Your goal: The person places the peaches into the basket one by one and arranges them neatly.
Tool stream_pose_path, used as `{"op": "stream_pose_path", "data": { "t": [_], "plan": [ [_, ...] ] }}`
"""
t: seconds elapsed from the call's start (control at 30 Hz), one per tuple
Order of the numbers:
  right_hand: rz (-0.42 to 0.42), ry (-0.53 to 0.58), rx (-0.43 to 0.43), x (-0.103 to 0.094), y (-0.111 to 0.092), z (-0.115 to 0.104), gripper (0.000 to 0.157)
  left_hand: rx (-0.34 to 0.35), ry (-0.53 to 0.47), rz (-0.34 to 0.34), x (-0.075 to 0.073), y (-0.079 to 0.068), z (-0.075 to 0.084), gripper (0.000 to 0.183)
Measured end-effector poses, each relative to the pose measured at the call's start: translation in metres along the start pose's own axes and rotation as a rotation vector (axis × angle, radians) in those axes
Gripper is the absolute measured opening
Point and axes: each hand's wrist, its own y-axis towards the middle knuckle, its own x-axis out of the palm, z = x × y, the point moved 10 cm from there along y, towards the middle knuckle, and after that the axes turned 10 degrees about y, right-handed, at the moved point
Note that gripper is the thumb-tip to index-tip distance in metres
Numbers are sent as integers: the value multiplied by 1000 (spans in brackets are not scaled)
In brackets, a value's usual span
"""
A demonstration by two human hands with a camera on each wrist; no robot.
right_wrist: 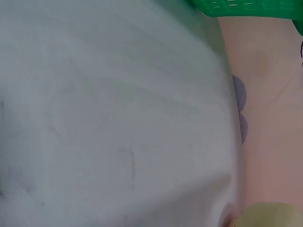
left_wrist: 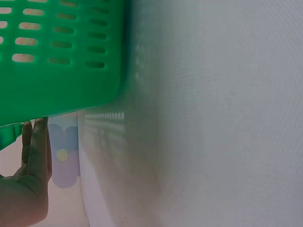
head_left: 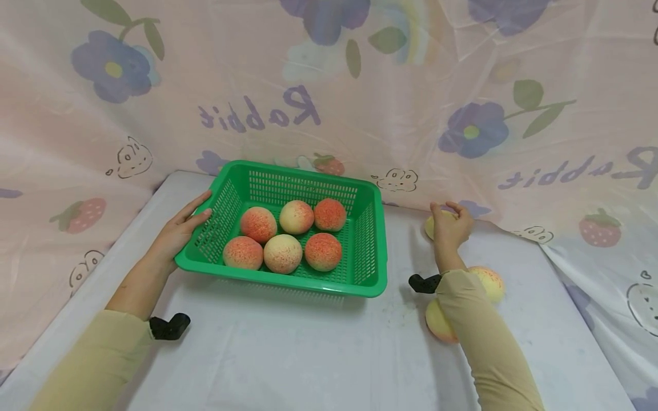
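A green plastic basket [head_left: 308,283] with slotted walls holds several peaches [head_left: 283,254], some red, some pale yellow. My left hand [head_left: 177,234] lies along the basket's left end, fingertips at the rim; in the left wrist view, the straight fingers of the left hand [left_wrist: 35,161] touch the basket [left_wrist: 61,90] from outside. At the back right, my right hand [head_left: 452,228] grips a yellow peach [head_left: 429,227], fingers bent down over it and partly covering it. Only the edge of that peach [right_wrist: 270,216] shows at the bottom of the right wrist view.
Two more yellow-pink peaches lie by the right forearm, one peach [head_left: 490,283] on its right and another peach [head_left: 439,322] on its left, both partly hidden. A white cloth covers the table [head_left: 288,354]. A printed curtain [head_left: 349,103] hangs behind it.
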Motion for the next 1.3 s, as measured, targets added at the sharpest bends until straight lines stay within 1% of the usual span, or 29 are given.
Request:
{"op": "stream_pose_path", "data": {
  "t": [0.07, 0.27, 0.43, 0.53, 0.63, 0.9, 1.2, 1.3],
  "plan": [
    [0, -34, 19, -1, 1, 3, 51, 1, -1, 2, 0, 0, 0, 60],
    [-10, -94, 20, -2, 4, 6, 59, 0, 4, 6, 0, 1, 1, 59],
    [-36, -130, 73, -1, 6, 14, 72, -6, -10, 1, 1, 2, 1, 59],
    [-64, -130, 111, 0, 7, 18, 82, -12, -35, -3, 2, 2, 1, 58],
    [-88, -124, 132, 2, 7, 19, 87, -17, -37, -2, 1, 2, 0, 58],
    [-118, -127, 124, 3, 11, 21, 86, -11, 8, 3, 0, 2, 0, 59],
    [-130, -135, 188, -1, 14, 28, 80, -12, 15, 11, -1, 1, -1, 59],
    [-134, -130, 225, -1, 14, 32, 80, -14, 8, 11, -1, 1, -1, 59]
  ]
}}
